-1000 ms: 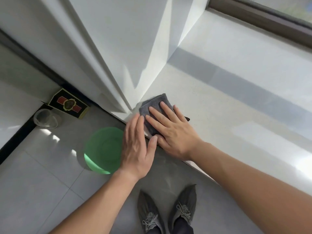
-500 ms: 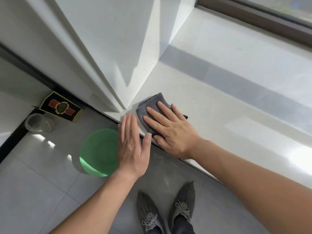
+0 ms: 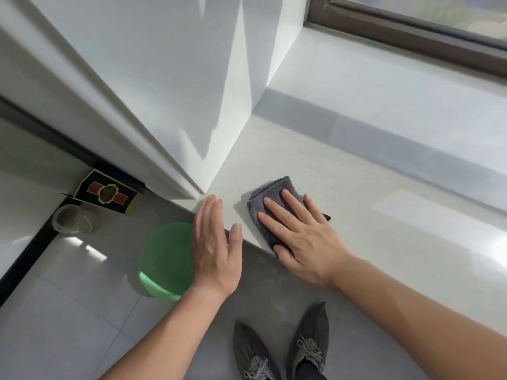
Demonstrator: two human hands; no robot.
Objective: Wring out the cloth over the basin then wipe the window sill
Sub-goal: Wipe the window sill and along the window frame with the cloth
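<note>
A folded dark grey cloth lies flat on the white window sill near its front edge. My right hand presses down on the cloth with fingers spread, palm covering most of it. My left hand rests flat and empty on the sill's front left corner, a short gap to the left of the cloth. A green basin stands on the floor below the sill, partly hidden by my left hand.
A white wall corner meets the sill's left end. The dark window frame runs along the sill's far side. On the grey tiled floor are a clear plastic cup, a dark patterned box and my grey shoes.
My right hand has slid the cloth to the right along the sill, away from the wall corner. A gap has opened between the cloth and my left hand, which stays at the sill's corner.
</note>
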